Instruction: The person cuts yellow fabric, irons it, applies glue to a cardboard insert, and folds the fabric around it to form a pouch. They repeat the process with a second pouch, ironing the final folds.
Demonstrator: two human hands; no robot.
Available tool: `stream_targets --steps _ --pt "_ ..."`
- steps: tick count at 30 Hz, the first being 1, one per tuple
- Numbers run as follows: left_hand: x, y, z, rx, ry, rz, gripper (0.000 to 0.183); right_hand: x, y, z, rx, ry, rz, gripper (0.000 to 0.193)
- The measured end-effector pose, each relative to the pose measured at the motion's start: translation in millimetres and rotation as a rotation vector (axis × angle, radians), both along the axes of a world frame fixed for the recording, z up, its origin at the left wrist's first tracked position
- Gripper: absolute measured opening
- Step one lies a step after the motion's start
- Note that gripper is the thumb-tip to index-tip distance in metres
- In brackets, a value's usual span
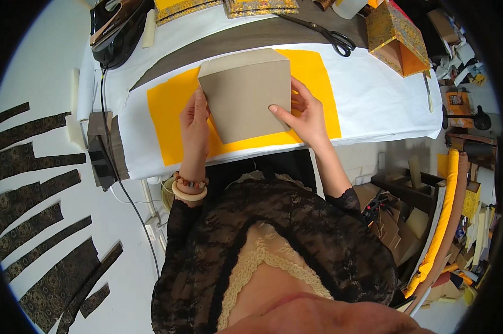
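Note:
Between my two hands is a grey cardboard box (246, 100), held over a yellow cloth sheet (172, 114) on the worktable. My left hand (195, 114) presses its fingers along the box's left side. At the right side, my right hand (304, 114) grips the edge, with the thumb on the near face and the other fingers partly hidden behind the side. A narrow top face of the box shows toward the far side. The yellow sheet sticks out on both sides of the box and lies on a white cover (374, 94).
Black-handled scissors (329, 36) lie beyond the sheet. A patterned open box (397, 42) stands at the far right. At the far left sits a black iron (118, 36) with a trailing cord. Dark patterned fabric strips (57, 278) lie at left; a yellow roll (438, 228) leans at right.

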State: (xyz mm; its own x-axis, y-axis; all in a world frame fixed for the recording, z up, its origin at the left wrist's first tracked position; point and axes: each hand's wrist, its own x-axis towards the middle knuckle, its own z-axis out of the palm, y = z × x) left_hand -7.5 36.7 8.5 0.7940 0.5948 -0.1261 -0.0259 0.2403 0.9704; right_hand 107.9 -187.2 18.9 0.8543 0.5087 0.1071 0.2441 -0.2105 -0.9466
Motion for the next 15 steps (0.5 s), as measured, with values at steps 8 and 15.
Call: stream_targets --steps 8,15 --pt "-2 -7 -8 0.035 0.032 0.03 0.037 4 0 -13 -0.103 -0.17 -0.066 0.066" --pt "-18 -16 -2 0.2 -0.054 -0.113 0.052 -7 -5 -1 -0.113 -0.266 -0.068 0.059"
